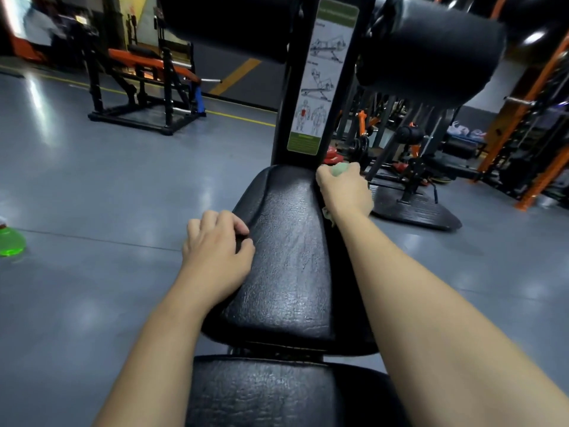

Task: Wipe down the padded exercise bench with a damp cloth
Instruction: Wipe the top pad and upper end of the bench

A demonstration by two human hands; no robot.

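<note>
The black padded bench [286,260] runs away from me down the middle of the view, its cracked seat pad ahead and a second pad [277,392] nearest me. My right hand [346,191] grips a pale green cloth [339,168] at the far right corner of the seat pad, beside the upright post; a bit of cloth hangs below the wrist. My left hand [215,245] rests on the pad's left edge with its fingers curled over the rim.
A black upright post with an instruction sticker [320,87] rises behind the seat, with round black roller pads [431,47] on both sides. A green bottle [10,241] lies on the grey floor at left. Other gym machines [147,84] stand behind.
</note>
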